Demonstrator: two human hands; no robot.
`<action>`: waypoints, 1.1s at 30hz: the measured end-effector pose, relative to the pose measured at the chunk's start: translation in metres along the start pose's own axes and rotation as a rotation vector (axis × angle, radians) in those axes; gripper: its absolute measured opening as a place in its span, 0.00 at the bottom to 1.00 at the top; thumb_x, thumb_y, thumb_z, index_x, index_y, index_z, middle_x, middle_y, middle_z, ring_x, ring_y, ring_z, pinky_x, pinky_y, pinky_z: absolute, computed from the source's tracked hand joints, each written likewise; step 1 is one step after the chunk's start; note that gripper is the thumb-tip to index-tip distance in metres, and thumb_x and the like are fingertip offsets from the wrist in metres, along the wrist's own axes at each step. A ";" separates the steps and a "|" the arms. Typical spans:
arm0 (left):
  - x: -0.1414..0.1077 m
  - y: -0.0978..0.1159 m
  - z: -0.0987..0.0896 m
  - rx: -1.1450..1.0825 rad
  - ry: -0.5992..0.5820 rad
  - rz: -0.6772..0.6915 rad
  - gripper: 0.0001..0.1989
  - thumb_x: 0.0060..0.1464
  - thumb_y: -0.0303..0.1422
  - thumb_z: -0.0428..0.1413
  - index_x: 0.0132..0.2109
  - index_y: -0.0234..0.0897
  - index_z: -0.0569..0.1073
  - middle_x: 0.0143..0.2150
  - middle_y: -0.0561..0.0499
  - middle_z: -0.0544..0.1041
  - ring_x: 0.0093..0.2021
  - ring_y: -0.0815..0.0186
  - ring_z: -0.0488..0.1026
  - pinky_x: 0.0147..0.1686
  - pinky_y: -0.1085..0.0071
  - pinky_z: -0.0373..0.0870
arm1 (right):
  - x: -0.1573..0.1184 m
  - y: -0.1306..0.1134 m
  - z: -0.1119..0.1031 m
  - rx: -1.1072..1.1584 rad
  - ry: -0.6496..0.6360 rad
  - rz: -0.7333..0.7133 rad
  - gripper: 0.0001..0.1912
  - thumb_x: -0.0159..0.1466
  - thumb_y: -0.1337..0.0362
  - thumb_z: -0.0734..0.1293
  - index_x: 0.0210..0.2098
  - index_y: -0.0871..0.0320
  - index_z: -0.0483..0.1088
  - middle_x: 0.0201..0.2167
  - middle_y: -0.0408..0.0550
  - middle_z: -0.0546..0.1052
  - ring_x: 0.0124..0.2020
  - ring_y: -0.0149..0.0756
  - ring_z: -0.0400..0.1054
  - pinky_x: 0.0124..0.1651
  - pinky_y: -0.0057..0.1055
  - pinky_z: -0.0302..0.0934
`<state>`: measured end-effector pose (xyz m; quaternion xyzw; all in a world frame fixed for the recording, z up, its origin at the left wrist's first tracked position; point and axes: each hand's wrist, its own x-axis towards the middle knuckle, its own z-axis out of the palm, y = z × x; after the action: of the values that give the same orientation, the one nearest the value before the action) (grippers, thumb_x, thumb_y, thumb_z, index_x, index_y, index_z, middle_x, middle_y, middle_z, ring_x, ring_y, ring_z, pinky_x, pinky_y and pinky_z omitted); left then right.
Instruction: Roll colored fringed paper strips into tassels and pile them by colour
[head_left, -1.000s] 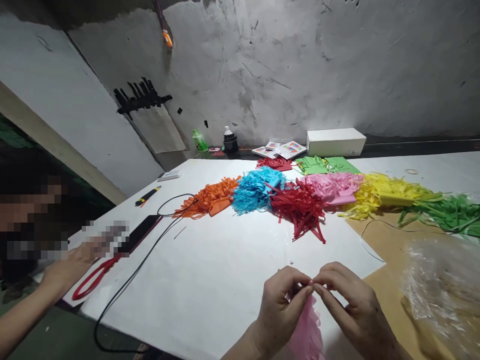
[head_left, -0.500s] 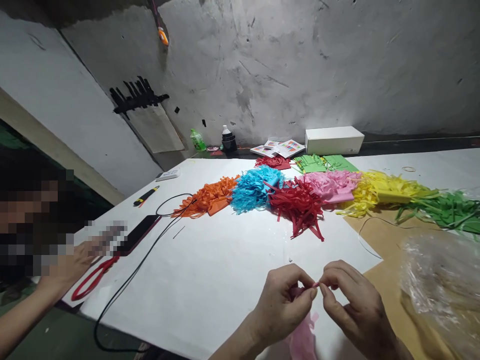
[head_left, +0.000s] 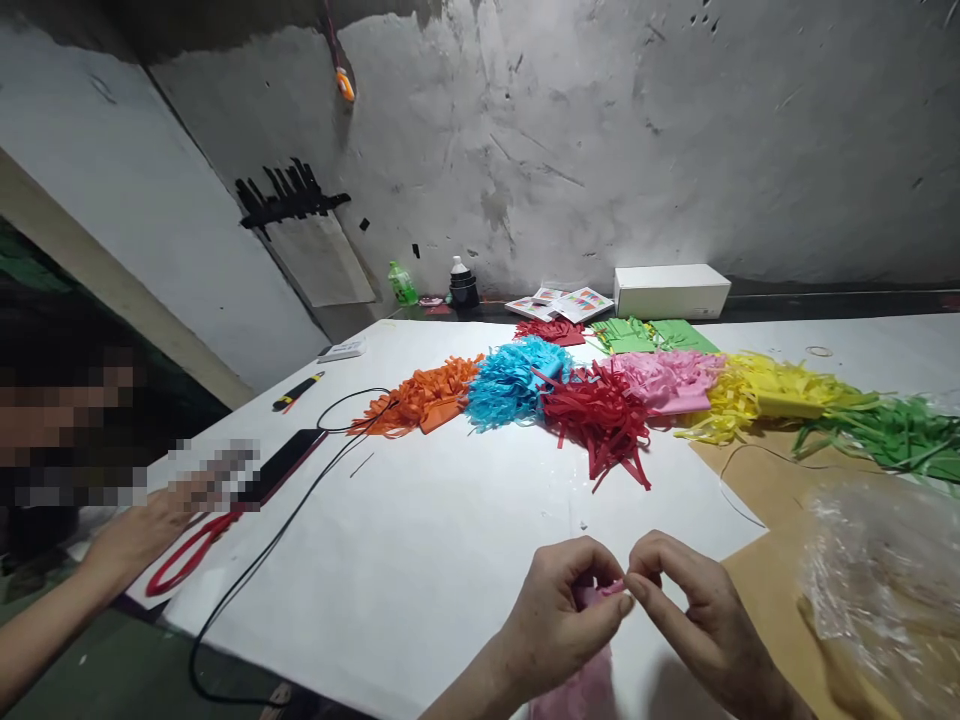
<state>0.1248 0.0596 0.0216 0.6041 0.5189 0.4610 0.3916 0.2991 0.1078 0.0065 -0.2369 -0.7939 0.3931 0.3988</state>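
My left hand [head_left: 562,615] is closed around a pink tissue paper tassel [head_left: 581,688], low over the white table. A twisted pink end pokes out between its thumb and forefinger. My right hand [head_left: 701,610] pinches at the tip of that end, thumb and forefinger pressed together and touching the left fingertips. Below the left hand the tassel's loose part hangs down, partly hidden by the wrist. Beyond both hands lies a bundle of red paper tassels [head_left: 600,415], with a pink bundle [head_left: 667,380] behind it.
Orange [head_left: 424,397], blue [head_left: 514,380], yellow [head_left: 787,388] and green bundles [head_left: 892,432] line the table. Clear plastic [head_left: 881,580] lies over brown paper at right. At left, another person's arm [head_left: 131,545] rests near a phone [head_left: 281,468] and black cable [head_left: 255,575]. A white box [head_left: 671,292] stands behind.
My right hand's fingers have shifted slightly left and straightened a little at the twisted pink end. The hanging pink paper has swung left. The view has tilted slightly.
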 end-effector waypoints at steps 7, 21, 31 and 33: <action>-0.001 0.002 0.002 0.137 0.048 0.206 0.07 0.53 0.26 0.57 0.27 0.33 0.70 0.22 0.57 0.64 0.23 0.74 0.58 0.25 0.76 0.54 | -0.004 0.001 0.007 0.035 0.095 -0.004 0.12 0.73 0.65 0.57 0.33 0.56 0.63 0.28 0.42 0.66 0.29 0.32 0.62 0.32 0.28 0.58; 0.000 -0.006 0.013 0.263 0.226 0.380 0.06 0.60 0.26 0.53 0.34 0.35 0.72 0.25 0.54 0.69 0.24 0.70 0.62 0.26 0.73 0.58 | -0.003 0.007 0.004 0.237 0.178 0.224 0.10 0.70 0.57 0.65 0.36 0.56 0.71 0.31 0.44 0.72 0.33 0.35 0.67 0.37 0.27 0.64; 0.001 -0.003 0.012 0.348 0.160 0.506 0.15 0.59 0.23 0.54 0.52 0.37 0.72 0.41 0.44 0.78 0.40 0.61 0.74 0.38 0.67 0.69 | -0.003 0.007 0.013 0.138 0.275 0.174 0.06 0.70 0.62 0.64 0.37 0.56 0.70 0.33 0.45 0.74 0.35 0.35 0.71 0.38 0.27 0.66; 0.002 -0.002 0.009 0.284 0.176 0.482 0.11 0.61 0.23 0.53 0.48 0.37 0.74 0.39 0.45 0.77 0.37 0.63 0.74 0.36 0.69 0.70 | -0.002 0.006 0.012 0.050 0.261 0.115 0.06 0.70 0.64 0.63 0.37 0.56 0.70 0.32 0.45 0.74 0.35 0.35 0.71 0.37 0.27 0.66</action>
<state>0.1330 0.0619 0.0173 0.7164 0.4517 0.5141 0.1355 0.2904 0.1045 -0.0039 -0.3212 -0.7103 0.4008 0.4813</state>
